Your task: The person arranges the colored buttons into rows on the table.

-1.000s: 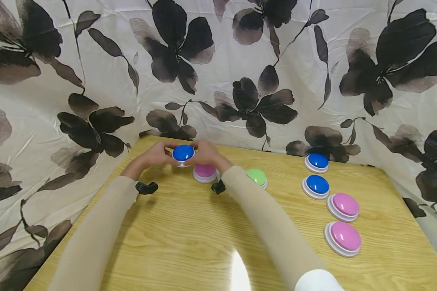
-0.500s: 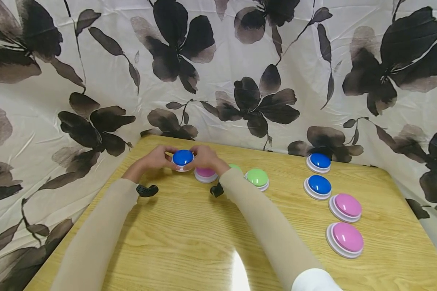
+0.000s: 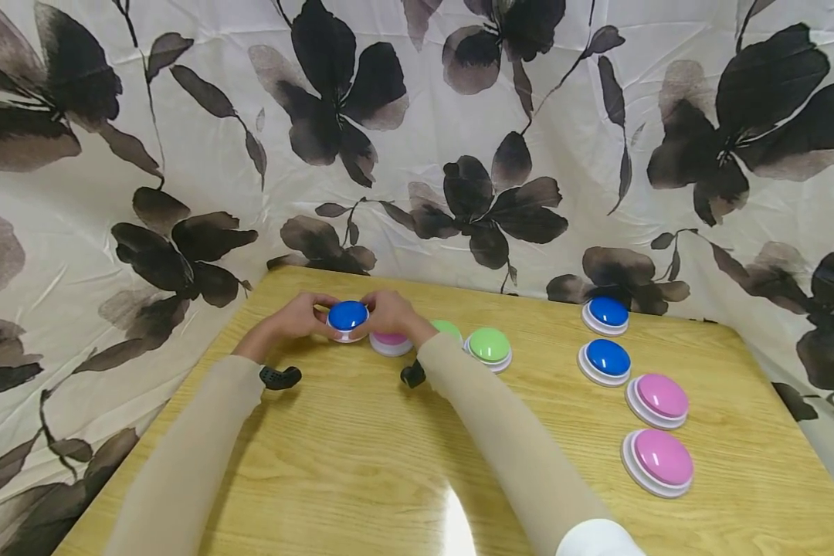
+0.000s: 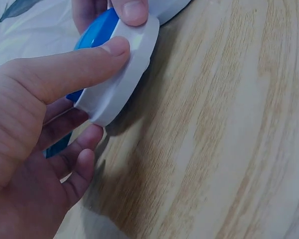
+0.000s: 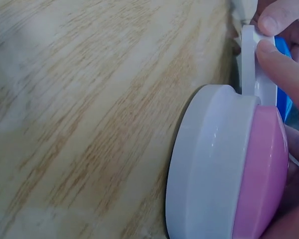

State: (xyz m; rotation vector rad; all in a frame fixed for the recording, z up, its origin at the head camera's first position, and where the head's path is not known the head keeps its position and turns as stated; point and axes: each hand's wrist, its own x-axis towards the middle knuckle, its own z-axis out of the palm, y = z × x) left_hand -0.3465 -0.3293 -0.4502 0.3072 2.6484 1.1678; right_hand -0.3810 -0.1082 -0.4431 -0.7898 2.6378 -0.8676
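A blue dome push button (image 3: pixel 348 315) with a white base is held between my two hands at the table's left back. My left hand (image 3: pixel 304 315) grips its left side; in the left wrist view the left thumb (image 4: pixel 79 67) presses on the white rim. From the right, my right hand (image 3: pixel 389 313) pinches the same button. In the left wrist view its base is close over the wood, with a shadow beneath. A pink push button (image 3: pixel 391 345) sits just right of it, partly covered by the right hand, and fills the front of the right wrist view (image 5: pixel 261 174).
Two green buttons, one partly hidden (image 3: pixel 447 327) and one in view (image 3: pixel 489 344), continue the row rightward. Along the table's right side stand two blue buttons (image 3: pixel 608 357) and two pink buttons (image 3: pixel 660 457). A floral curtain (image 3: pixel 417 154) hangs behind the wooden table (image 3: pixel 347 448).
Both hands have lowered the blue button toward the tabletop, bringing it down beside the pink one. The other buttons stay where they were; the head view shifts slightly.
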